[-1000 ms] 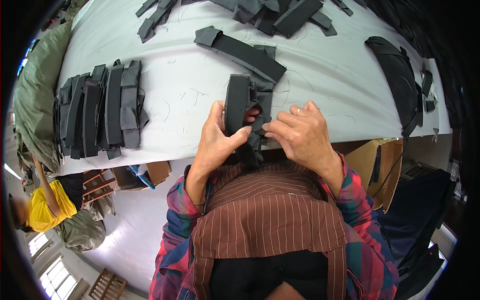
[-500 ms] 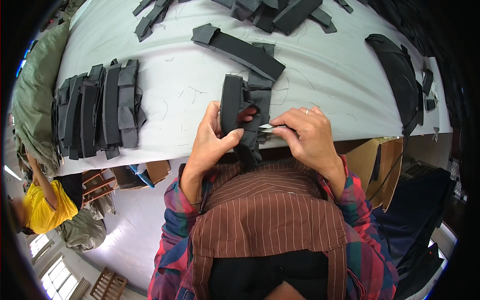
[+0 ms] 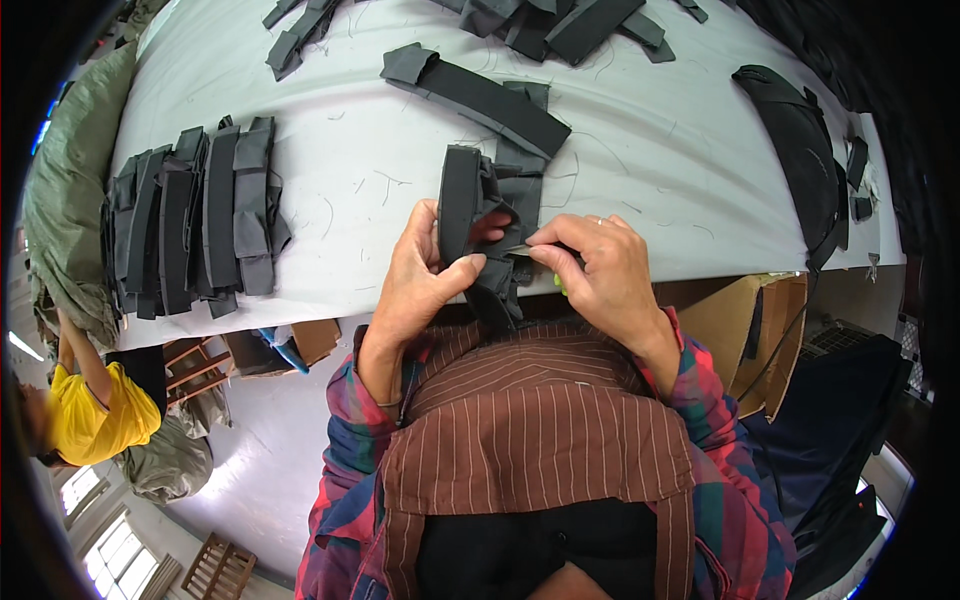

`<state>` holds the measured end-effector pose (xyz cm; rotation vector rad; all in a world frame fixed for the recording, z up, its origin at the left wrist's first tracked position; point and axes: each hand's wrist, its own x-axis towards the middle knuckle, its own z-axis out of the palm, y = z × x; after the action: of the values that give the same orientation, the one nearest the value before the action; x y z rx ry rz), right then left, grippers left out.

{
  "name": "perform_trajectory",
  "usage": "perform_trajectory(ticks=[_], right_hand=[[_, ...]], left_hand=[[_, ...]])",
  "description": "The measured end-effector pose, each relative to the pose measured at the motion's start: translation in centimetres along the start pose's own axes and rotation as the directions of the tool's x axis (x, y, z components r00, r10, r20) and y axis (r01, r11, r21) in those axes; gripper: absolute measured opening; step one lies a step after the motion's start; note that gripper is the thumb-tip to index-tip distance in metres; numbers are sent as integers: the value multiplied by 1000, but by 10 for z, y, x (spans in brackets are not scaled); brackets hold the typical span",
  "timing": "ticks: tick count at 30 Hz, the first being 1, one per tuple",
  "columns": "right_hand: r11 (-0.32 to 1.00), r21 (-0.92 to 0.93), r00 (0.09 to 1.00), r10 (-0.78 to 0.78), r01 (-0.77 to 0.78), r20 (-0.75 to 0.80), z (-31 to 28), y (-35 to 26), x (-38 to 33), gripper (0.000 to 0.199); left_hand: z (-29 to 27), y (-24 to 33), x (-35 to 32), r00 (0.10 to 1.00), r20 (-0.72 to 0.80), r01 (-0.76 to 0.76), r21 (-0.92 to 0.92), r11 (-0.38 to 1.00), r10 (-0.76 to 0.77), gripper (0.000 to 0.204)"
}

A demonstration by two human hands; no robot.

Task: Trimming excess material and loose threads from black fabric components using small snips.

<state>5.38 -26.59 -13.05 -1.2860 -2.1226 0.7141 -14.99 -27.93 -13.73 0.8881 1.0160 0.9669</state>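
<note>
Far left of frame: green cloth bundle draped off the desk edge; lower left, another person in a yellow shirt on the floor below. Left-centre on the white desk: a row of dark grey strap pieces, stacked side by side.

Centre, at the near desk edge: left hand, grip clamped on a dark grey fabric piece, thumb pinching its lower part, held upright just above the desk. Right hand, grip closed on a small metal snipper w/ tip touching the fabric. Looks like the thread-trimming step; next move prob. needs the tip kept right on the loose thread, fabric held steady.

Just behind: a long folded strap. Top centre: more loose pieces. Right: black bag-like item; below it a cardboard box.

Desk is littered w/ thread bits; room looks like a workshop, pale floor.
</note>
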Motion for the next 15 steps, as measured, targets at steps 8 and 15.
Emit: perform_trajectory(ticks=[8, 15], right_hand=[[963, -214, 987, -160, 163, 33, 5, -16, 2, 10], [904, -378, 979, -198, 199, 41, 10, -18, 6, 9]], left_hand=[[0, 4, 2, 999, -39, 35, 1, 999, -35, 40], [2, 4, 2, 998, -47, 38, 1, 999, -38, 40]])
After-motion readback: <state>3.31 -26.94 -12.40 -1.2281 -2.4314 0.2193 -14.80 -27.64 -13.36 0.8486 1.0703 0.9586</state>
